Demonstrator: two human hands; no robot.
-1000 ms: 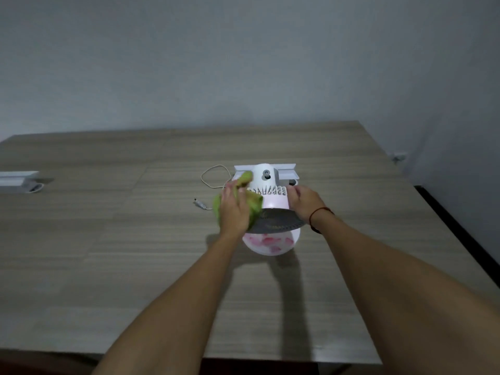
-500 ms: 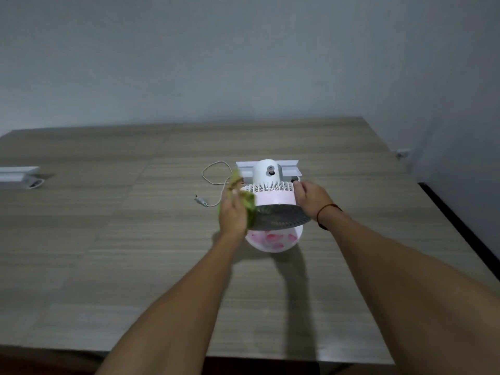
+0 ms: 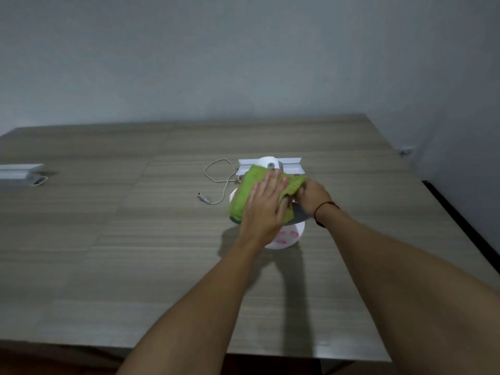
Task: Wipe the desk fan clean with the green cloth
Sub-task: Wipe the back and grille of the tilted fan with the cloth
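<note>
The desk fan point(image 3: 286, 236) stands mid-table, directly under the left hand point(image 3: 266, 209); that hand lies flat, fingers spread, pressing the green cloth point(image 3: 247, 190); the right hand point(image 3: 311, 196) pinches the cloth's right edge.

A: Wide wood-grain tabletop point(image 3: 108, 239) fills the view, grey-brown planks running left to right.

B: Far left edge, a white box-like object point(image 3: 20, 171) lies flat, with a small loop of something at its near right corner, too small to tell what.

A: Behind it all, a plain pale wall point(image 3: 243, 63). Off the right side, a dark floor strip point(image 3: 460, 220) runs along the tabletop's edge, and a small wall socket point(image 3: 405, 151) sits low in the far right corner.
</note>
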